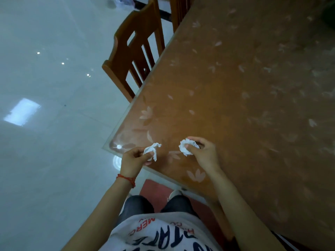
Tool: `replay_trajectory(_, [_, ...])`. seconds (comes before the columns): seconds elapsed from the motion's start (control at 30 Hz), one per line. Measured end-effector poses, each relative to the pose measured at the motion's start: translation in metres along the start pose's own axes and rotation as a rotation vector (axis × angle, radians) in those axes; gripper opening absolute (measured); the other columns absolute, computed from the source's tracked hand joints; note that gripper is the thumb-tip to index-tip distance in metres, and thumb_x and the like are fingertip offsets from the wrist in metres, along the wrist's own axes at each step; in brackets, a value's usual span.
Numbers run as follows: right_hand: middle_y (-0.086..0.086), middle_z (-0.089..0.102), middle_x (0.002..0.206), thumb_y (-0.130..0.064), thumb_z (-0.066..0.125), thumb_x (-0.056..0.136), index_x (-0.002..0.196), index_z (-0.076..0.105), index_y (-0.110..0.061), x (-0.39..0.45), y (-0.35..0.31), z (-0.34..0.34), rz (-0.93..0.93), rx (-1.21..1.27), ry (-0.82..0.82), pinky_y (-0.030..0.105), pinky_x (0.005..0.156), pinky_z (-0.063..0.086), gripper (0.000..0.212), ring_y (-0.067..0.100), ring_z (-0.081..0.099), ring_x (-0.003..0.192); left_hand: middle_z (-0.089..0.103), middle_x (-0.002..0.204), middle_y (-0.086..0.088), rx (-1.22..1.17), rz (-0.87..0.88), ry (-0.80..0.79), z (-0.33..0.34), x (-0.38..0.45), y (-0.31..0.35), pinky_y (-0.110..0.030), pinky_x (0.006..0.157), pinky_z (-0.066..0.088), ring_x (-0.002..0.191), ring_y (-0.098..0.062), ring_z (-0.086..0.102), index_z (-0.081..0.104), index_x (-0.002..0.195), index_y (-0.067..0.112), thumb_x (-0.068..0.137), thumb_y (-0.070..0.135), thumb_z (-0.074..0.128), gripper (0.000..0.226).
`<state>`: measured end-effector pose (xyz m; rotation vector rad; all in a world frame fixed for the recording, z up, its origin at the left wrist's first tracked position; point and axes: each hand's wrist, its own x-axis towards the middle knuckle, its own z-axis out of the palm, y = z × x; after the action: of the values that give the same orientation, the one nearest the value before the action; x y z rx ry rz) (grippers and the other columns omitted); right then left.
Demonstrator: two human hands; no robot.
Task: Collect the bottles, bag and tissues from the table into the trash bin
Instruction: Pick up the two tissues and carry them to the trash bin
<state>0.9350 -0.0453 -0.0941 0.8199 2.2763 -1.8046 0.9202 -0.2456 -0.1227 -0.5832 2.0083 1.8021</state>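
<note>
I have a tissue pinched in my left hand point(135, 156) and another in my right hand point(201, 151) at the worktop's point(235, 87) seven-o'clock corner; binning remains.

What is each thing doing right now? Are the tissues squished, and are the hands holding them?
Left hand: fingers pinch a tissue.
Left tissue: crumpled, twisted, held at the table corner.
Right hand: fingers curl round a tissue.
Right tissue: balled up, held over the table.
Table: flowered top, bare where visible.
Chair: upright, pushed up to the table edge.
</note>
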Motion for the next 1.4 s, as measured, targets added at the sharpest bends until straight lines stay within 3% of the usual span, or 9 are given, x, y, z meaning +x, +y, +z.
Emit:
replay_trajectory(0.17, [-0.008, 0.067, 0.078, -0.004, 0.067, 0.078, 0.096, 0.068, -0.013, -0.018, -0.039, 0.078, -0.037, 0.024, -0.068, 0.012, 0.053, 0.047, 0.020, 0.002, 0.063, 0.061, 0.067, 0.063, -0.002, -0.082, 0.011, 0.108, -0.087, 0.003, 0.005, -0.016, 0.055, 0.053, 0.058, -0.013, 0.063, 0.069, 0.081, 0.005, 0.076, 0.001, 0.068, 0.006])
replay_trajectory(0.27, [-0.009, 0.068, 0.081, -0.001, 0.066, 0.078, 0.097, 0.068, -0.010, -0.027, -0.056, 0.136, -0.085, -0.012, -0.149, 0.006, 0.060, 0.046, 0.021, -0.007, 0.063, 0.065, 0.065, 0.069, -0.010, -0.142, 0.015, 0.169, -0.144, 0.004, 0.005, -0.014, 0.053, 0.051, 0.058, -0.014, 0.060, 0.068, 0.080, 0.002, 0.077, 0.001, 0.068, 0.004])
replay_trajectory(0.4, [-0.001, 0.066, 0.084, 0.003, 0.066, 0.077, 0.100, 0.067, -0.005, -0.040, -0.076, 0.218, -0.123, -0.055, -0.270, 0.005, 0.060, 0.046, 0.024, 0.003, 0.061, 0.070, 0.064, 0.068, -0.010, -0.204, 0.008, 0.274, -0.220, 0.003, -0.004, -0.014, 0.052, 0.051, 0.052, -0.008, 0.061, 0.067, 0.081, 0.003, 0.077, -0.001, 0.067, 0.005])
replay_trajectory(0.6, [-0.006, 0.063, 0.090, -0.002, 0.069, 0.077, 0.099, 0.067, -0.012, -0.058, -0.096, 0.321, -0.186, -0.182, -0.504, 0.000, 0.066, 0.042, 0.024, -0.001, 0.056, 0.082, 0.064, 0.054, 0.003, -0.314, -0.030, 0.508, -0.313, -0.009, -0.029, -0.015, 0.051, 0.052, 0.047, -0.002, 0.060, 0.067, 0.084, 0.001, 0.076, -0.002, 0.067, 0.008])
replay_trajectory(0.87, [0.000, 0.067, 0.096, -0.006, 0.070, 0.076, 0.092, 0.067, -0.022, -0.055, -0.118, 0.424, -0.222, -0.334, -0.727, 0.019, 0.076, 0.045, 0.022, 0.014, 0.061, 0.088, 0.064, 0.070, -0.009, -0.487, -0.103, 0.792, -0.382, -0.018, -0.055, -0.014, 0.052, 0.053, 0.049, -0.002, 0.061, 0.066, 0.088, -0.002, 0.077, 0.001, 0.068, 0.012])
replay_trajectory(1.0, [0.001, 0.067, 0.094, -0.005, 0.070, 0.076, 0.089, 0.067, -0.023, -0.043, -0.131, 0.473, -0.247, -0.363, -0.811, 0.022, 0.077, 0.047, 0.022, 0.016, 0.062, 0.089, 0.064, 0.069, -0.009, -0.512, -0.126, 0.860, -0.412, -0.002, -0.054, -0.014, 0.053, 0.053, 0.049, -0.002, 0.061, 0.066, 0.089, -0.004, 0.077, 0.002, 0.068, 0.014])
replay_trajectory(1.17, [0.001, 0.067, 0.094, -0.004, 0.070, 0.076, 0.091, 0.068, -0.021, -0.013, -0.161, 0.535, -0.260, -0.344, -0.833, 0.010, 0.069, 0.047, 0.022, 0.014, 0.061, 0.085, 0.064, 0.068, -0.009, -0.523, -0.121, 0.906, -0.462, 0.040, -0.031, -0.015, 0.053, 0.053, 0.048, -0.002, 0.060, 0.066, 0.090, -0.005, 0.077, 0.001, 0.068, 0.014])
replay_trajectory(1.33, [0.003, 0.068, 0.093, -0.003, 0.069, 0.075, 0.095, 0.069, -0.015, 0.023, -0.202, 0.596, -0.247, -0.331, -0.830, 0.024, 0.077, 0.049, 0.023, 0.017, 0.062, 0.086, 0.067, 0.054, 0.006, -0.521, -0.091, 0.905, -0.515, 0.089, 0.006, -0.016, 0.055, 0.054, 0.050, -0.003, 0.061, 0.068, 0.085, 0.000, 0.076, 0.000, 0.068, 0.009])
replay_trajectory(1.4, [0.002, 0.067, 0.093, -0.004, 0.069, 0.076, 0.097, 0.069, -0.014, 0.034, -0.216, 0.617, -0.257, -0.342, -0.832, 0.021, 0.074, 0.048, 0.024, 0.016, 0.062, 0.085, 0.067, 0.051, 0.008, -0.516, -0.073, 0.897, -0.533, 0.106, 0.020, -0.016, 0.056, 0.054, 0.050, -0.003, 0.062, 0.068, 0.081, 0.005, 0.076, 0.000, 0.068, 0.007])
